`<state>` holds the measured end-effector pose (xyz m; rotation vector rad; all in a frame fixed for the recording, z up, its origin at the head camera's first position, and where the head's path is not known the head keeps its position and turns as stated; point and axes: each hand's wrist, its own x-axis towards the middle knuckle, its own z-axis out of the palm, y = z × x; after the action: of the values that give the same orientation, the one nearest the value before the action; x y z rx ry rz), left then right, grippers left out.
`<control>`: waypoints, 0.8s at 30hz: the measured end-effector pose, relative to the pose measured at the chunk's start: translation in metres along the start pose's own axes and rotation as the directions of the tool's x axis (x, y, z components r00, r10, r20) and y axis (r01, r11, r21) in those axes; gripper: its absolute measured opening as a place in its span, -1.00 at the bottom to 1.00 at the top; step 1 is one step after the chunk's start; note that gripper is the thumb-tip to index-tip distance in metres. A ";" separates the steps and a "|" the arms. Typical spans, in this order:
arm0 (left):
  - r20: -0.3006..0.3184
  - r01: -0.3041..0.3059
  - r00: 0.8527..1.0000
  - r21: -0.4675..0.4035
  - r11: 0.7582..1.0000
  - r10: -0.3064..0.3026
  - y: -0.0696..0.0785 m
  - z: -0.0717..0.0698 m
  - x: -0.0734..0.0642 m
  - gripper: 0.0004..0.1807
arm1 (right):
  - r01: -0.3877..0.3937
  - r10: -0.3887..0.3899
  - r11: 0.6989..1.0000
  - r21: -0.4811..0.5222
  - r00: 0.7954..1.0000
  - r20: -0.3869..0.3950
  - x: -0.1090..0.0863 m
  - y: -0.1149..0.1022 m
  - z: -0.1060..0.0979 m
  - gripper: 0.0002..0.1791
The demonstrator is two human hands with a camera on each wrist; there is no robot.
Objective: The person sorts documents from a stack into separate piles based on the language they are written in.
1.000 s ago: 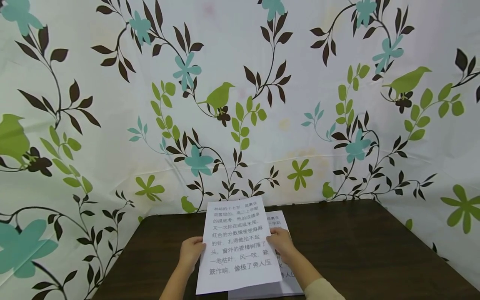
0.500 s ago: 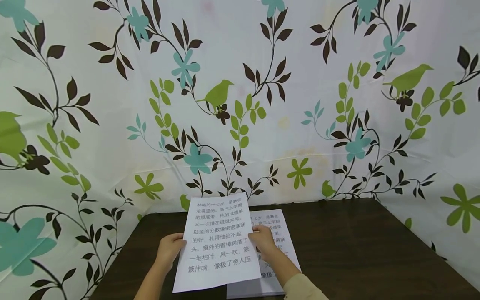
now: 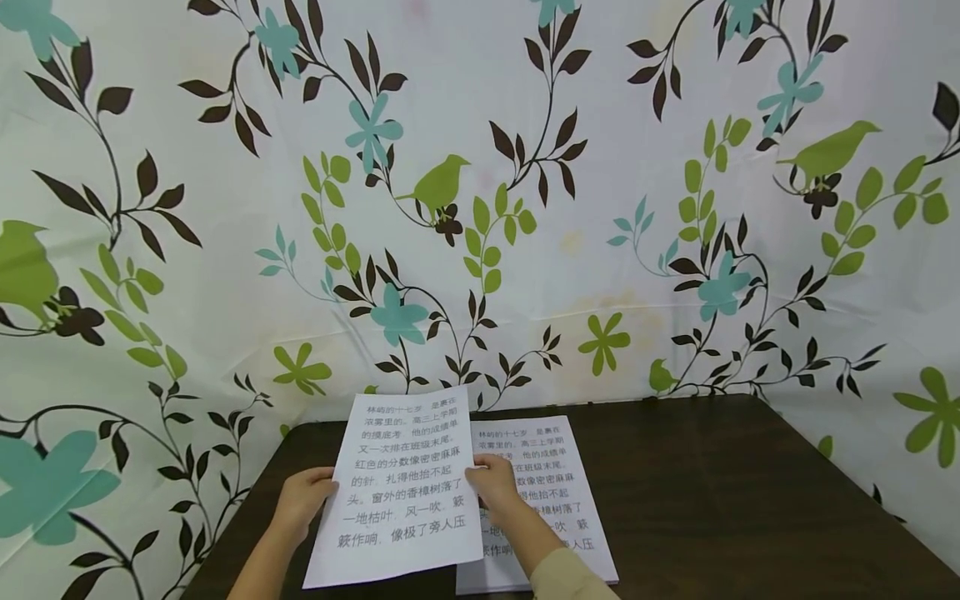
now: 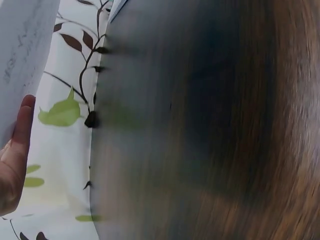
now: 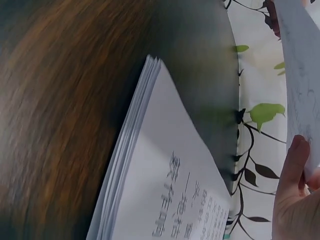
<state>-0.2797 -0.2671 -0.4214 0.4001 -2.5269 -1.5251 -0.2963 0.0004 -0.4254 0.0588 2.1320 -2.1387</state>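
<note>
A printed sheet of paper (image 3: pixel 401 492), covered in large lines of Chinese characters, is held up between both hands. My left hand (image 3: pixel 303 500) pinches its left edge, and my right hand (image 3: pixel 497 483) pinches the right edge. In the right wrist view the sheet (image 5: pixel 302 75) stands raised above the table, fingers at its edge. Beneath my right hand and forearm lies a stack of paper (image 3: pixel 555 500) whose top page bears similar print. Several layered edges of that stack (image 5: pixel 125 145) show in the right wrist view. The held sheet overlaps the stack's left side in the head view.
Both hands are over a dark brown wooden table (image 3: pixel 712 492). Behind its far edge hangs a white cloth (image 3: pixel 540 333) printed with leaves, flowers and green birds. The table surface (image 4: pixel 200 125) shows a soft reflection in the left wrist view.
Both hands have carried the sheet leftward, so more of the paper stack beneath is uncovered. The stack stays in about the same place on the table.
</note>
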 end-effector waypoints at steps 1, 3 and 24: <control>0.011 -0.007 1.000 0.006 1.000 0.007 -0.001 -0.003 0.001 -0.63 | -0.005 0.005 1.000 -0.005 1.000 0.001 0.000 -0.001 0.003 -0.65; 0.029 -0.013 1.000 0.015 1.000 0.012 -0.004 -0.008 0.002 -0.62 | -0.018 0.018 1.000 -0.021 1.000 0.000 0.000 -0.002 0.008 -0.64; 0.010 0.105 0.994 -0.017 0.994 -0.105 -0.032 -0.022 0.009 -0.60 | -0.008 0.012 0.996 -0.089 0.999 0.043 0.002 0.012 0.036 -0.69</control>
<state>-0.2775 -0.3028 -0.4393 0.5322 -2.5344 -1.5882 -0.2946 -0.0355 -0.4376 0.0147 2.1943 -2.0172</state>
